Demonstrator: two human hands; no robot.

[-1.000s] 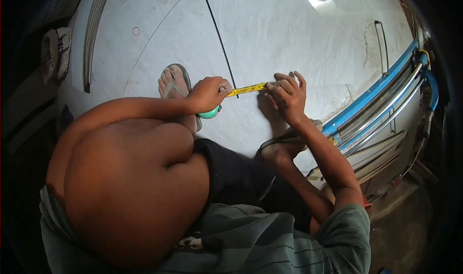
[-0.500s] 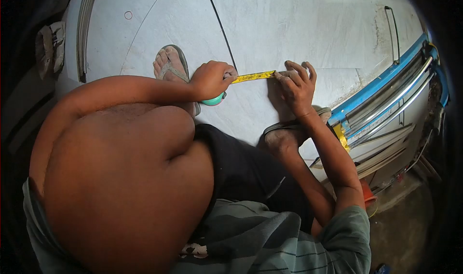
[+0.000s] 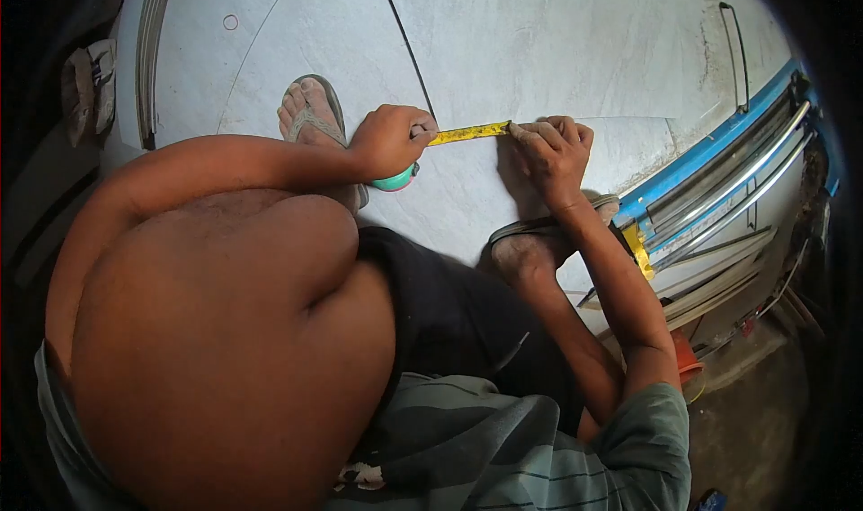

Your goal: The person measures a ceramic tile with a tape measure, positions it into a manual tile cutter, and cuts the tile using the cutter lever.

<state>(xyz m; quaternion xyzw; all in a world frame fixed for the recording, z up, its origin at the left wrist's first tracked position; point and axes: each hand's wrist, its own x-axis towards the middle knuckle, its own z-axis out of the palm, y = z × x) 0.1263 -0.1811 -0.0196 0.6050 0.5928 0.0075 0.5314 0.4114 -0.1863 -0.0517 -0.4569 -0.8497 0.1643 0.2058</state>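
A tape measure, with a teal case [image 3: 395, 180] and a short stretch of yellow blade [image 3: 469, 134] drawn out, spans my two hands just above pale grey tiles [image 3: 431, 210]. My left hand [image 3: 391, 142] is closed round the tape near the case and partly hides it. The fingers of my right hand [image 3: 550, 151] are bent, thumb and fingertips pinching the blade's far end. Beyond the left hand, a dark line [image 3: 407, 45] runs across the tiles toward the blade.
My sandalled feet [image 3: 310, 115] stand on either side of the tape. To the right lies a blue-framed tile cutter [image 3: 710, 156] with metal rails. An orange bucket [image 3: 688, 360] sits low at the right. A crumpled cloth or bag [image 3: 88, 93] is at the far left.
The raised fingers of my right hand have curled down toward the blade's end. The view has shifted slightly; my left hand keeps its hold on the tape measure.
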